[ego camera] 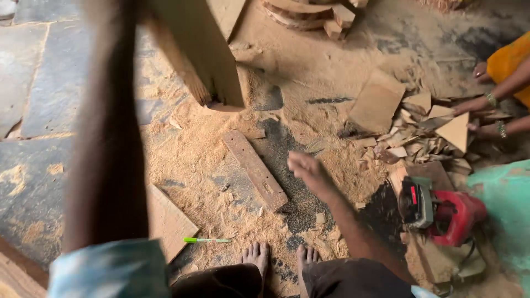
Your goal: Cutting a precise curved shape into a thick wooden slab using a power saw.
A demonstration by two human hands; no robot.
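Sawdust covers the stone floor [38, 83]. My right hand [305, 167] hovers open and empty just beside the flat wooden strip [256, 170]. My left hand is blurred, seemingly raised beyond the strip toward the upright plank [207, 49]; its grip I cannot tell.

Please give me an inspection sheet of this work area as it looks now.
Surface: stone floor under thick sawdust.
Job's things: flat wood strip lies on the sawdust, just left of the right hand; tall board stands on end.
Clutter: offcuts, plank, green pen, red power saw lying on the floor.
Hands: right hand open, above the floor, holding nothing; left arm raised, its hand out of view.
Cables: a dark lead under the saw, unclear.
Surroundings: bare feet; another person's hands among the offcuts.
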